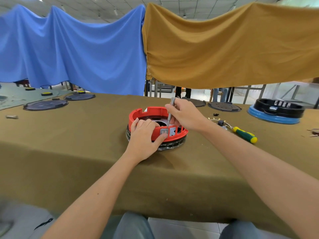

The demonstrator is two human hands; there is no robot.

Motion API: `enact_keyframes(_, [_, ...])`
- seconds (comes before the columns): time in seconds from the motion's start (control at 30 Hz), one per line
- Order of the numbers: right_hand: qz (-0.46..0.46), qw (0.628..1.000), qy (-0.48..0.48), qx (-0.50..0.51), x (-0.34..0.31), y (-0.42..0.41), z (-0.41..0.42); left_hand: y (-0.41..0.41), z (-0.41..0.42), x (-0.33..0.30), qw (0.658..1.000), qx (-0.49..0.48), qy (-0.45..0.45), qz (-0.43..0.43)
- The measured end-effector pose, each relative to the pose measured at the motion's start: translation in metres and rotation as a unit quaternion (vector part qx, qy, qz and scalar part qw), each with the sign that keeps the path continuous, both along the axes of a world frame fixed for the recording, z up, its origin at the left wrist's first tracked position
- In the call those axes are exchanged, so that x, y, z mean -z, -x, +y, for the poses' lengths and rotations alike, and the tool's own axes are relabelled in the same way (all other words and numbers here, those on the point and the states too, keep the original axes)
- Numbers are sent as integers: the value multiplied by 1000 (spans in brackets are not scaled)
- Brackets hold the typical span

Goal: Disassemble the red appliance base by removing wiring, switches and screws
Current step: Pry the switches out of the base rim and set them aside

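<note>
Bare olive tablecloth fills the lower left and lower centre of the frame, open for a hand to pass. At centre the red base is occupied: left hand on its near rim, right hand over it holding a thin grey tool. To its right a green-yellow screwdriver and loose wiring lie in the way; dark round lids line the upper left, a blue-black base the upper right.

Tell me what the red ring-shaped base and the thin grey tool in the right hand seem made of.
The red ring-shaped appliance base looks like moulded plastic: even colour, soft sheen, slots cut through its wall. The thin grey tool looks metal, dull silver and slender, though blur leaves this open. The right hand grips it; the left hand holds the base's wall.
</note>
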State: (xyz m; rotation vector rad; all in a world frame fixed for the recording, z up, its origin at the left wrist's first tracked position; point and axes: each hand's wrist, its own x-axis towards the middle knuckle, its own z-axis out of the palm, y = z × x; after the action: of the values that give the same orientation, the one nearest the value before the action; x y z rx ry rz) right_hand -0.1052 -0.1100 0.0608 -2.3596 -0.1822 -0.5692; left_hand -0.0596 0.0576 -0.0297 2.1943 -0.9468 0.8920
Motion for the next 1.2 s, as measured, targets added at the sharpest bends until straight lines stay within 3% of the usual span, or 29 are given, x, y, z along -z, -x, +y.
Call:
enact_keyframes(0.37, [115,993,6,26,-17,-14,8,2,1,-1,1000,3,-3,0])
enact_keyframes(0.57, [23,999,8,25,-2,-3,4,0,0,0,1000,4,-1,-6])
enact_keyframes(0.77, [-2,1000,-9,2,8,2,1,-1,0,1,1000,2,-2,-8])
enact_keyframes(0.93, [31,999,-12,-1,1,-2,2,-1,-1,1,1000,-4,-8,-5])
enact_keyframes(1.13, [132,990,-50,10,-14,-10,3,-1,0,0,1000,-5,-15,-7])
enact_keyframes(1.2, [124,991,-39,13,-14,-9,5,-1,0,0,1000,-4,-15,-10])
